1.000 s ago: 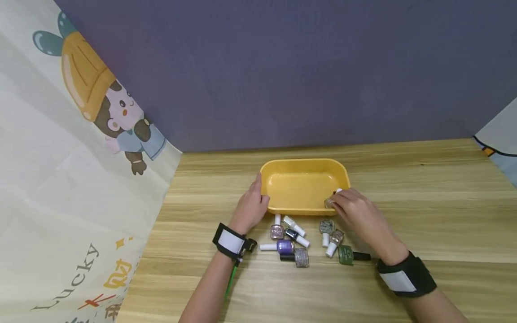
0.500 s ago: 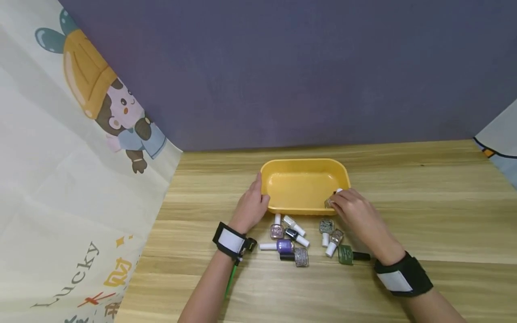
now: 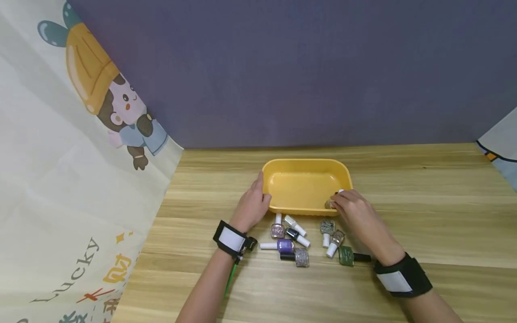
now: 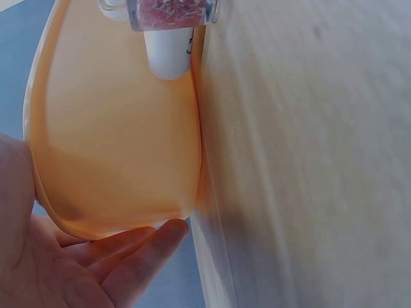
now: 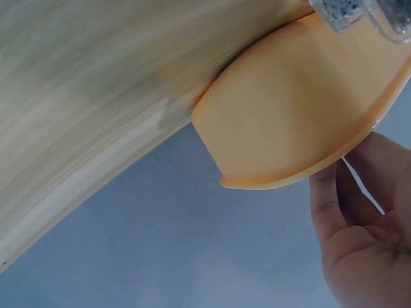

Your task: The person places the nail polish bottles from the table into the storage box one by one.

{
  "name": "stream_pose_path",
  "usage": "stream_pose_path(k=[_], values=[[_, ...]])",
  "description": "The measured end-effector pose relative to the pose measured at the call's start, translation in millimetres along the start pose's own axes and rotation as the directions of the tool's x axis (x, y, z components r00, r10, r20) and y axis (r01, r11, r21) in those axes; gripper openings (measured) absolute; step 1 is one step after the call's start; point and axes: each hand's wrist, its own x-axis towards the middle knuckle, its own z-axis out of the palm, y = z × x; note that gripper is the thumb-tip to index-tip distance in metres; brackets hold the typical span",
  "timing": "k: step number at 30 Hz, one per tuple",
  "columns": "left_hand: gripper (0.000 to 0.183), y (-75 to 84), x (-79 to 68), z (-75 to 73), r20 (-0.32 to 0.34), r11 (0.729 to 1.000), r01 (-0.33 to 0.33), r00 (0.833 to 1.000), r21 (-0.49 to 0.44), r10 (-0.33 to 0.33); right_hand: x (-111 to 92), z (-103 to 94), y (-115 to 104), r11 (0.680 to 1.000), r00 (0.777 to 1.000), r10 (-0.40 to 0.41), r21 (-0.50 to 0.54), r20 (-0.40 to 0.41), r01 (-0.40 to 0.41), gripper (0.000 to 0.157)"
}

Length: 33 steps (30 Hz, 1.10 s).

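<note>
A yellow plastic tray [image 3: 304, 211] stands on the wooden table in the head view. My left hand [image 3: 251, 205] grips its left end, thumb at the rim and fingers along the outer wall, as the left wrist view shows. At the tray's front right corner, my right hand [image 3: 357, 210] pinches a small nail polish bottle [image 3: 329, 204] just inside the rim. The fingers partly hide this bottle. In front of the tray lie several more, among them a purple bottle [image 3: 285, 246], a green bottle [image 3: 346, 255], a silver glitter bottle [image 3: 301, 257] and a pink glitter bottle [image 3: 277, 231].
A dark blue-grey panel [image 3: 282, 76] rises behind the wooden table [image 3: 424, 202]. On the left hangs a pale printed cloth [image 3: 52, 179] with a cartoon figure. A black strap [image 3: 404, 276] circles the right wrist, and another strap [image 3: 231, 240] the left.
The head view has tilted slightly. Both hands keep their holds on the tray and the bottle, and the loose bottles lie as before.
</note>
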Motion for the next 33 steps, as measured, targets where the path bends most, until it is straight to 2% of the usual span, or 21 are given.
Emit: stream_pose_path(k=[15,26,33], values=[[0.069,-0.2,-1.2,0.1,-0.003,1.000,0.002,1.000,-0.002,-0.002,3,-7.6,-7,1.000,0.999,-0.017,-0.014,-0.040,0.017,0.016],[0.069,-1.0,-1.8,0.9,-0.007,1.000,-0.001,1.000,0.000,0.001,4,-12.5,-27,0.988,0.985,-0.156,-0.034,-0.080,0.153,0.020],[0.069,0.3,-1.2,0.4,-0.003,1.000,-0.008,1.000,-0.002,0.008,2,-7.6,-36,0.986,0.984,-0.166,-0.003,-0.061,0.166,0.021]])
